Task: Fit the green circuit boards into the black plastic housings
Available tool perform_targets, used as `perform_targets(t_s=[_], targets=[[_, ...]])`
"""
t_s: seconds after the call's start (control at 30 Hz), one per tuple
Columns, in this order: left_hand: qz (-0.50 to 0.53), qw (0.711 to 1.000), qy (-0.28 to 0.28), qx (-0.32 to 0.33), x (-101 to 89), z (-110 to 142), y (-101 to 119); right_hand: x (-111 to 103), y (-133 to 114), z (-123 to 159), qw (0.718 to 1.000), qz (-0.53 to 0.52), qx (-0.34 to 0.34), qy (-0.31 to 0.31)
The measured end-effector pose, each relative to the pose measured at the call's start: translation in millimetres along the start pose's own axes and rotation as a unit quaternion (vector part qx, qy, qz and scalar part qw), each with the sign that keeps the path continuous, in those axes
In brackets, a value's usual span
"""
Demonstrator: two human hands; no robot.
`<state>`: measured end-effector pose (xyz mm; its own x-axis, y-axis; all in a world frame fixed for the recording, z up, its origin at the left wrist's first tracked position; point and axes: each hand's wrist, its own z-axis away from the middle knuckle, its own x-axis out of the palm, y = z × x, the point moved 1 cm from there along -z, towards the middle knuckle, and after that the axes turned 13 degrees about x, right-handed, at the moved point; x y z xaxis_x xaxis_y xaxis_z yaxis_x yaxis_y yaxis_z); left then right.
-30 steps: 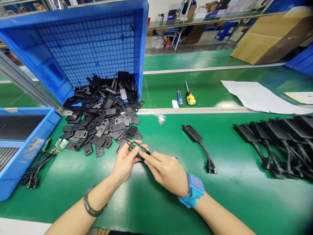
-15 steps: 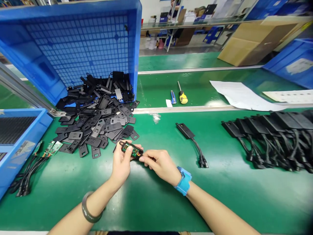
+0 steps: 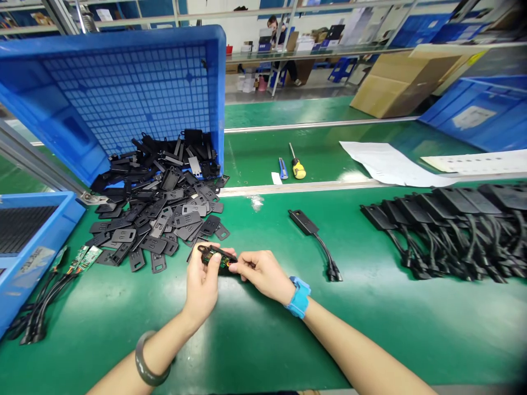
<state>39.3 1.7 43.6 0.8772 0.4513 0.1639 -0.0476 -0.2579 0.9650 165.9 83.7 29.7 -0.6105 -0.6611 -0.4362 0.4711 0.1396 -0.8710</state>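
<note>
Since the earlier frame, both hands have drawn slightly nearer the body, and the circuit board now sits lower in its black housing [image 3: 217, 255]. Left hand [image 3: 202, 285] grips the housing from below, thumb over its top. Right hand [image 3: 263, 272] pinches the housing's right end with narrowed fingers. The housing is held just above the green table [image 3: 255, 329], immediately at six o'clock of the pile of black covers [image 3: 160, 211] spilling from the tipped blue crate [image 3: 123, 93]. At three o'clock lies one finished cabled unit [image 3: 315, 241]; further right, a row of assembled units [image 3: 448, 225].
</note>
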Motion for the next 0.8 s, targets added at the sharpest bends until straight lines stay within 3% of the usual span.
perform_targets(t_s=[0.13,0.33,0.47,0.6,0.8], targets=[[0.030,0.999,0.003,-0.041,1.6,-3,-2,2,-2,1,0.998,0.022,-0.052,-0.008],[-0.047,0.991,-0.085,-0.090,-1.9,-5,-12,-6,-7,6,0.969,0.057,-0.196,0.141],[-0.085,0.982,-0.149,-0.085,0.2,-3,-15,-8,-3,4,0.931,0.151,-0.277,0.185],[-0.124,0.975,-0.170,-0.071,2.0,-2,-16,-8,0,1,0.912,0.211,-0.301,0.183],[-0.145,0.971,-0.176,-0.074,1.5,-1,-18,-6,0,1,0.923,0.178,-0.294,0.175]])
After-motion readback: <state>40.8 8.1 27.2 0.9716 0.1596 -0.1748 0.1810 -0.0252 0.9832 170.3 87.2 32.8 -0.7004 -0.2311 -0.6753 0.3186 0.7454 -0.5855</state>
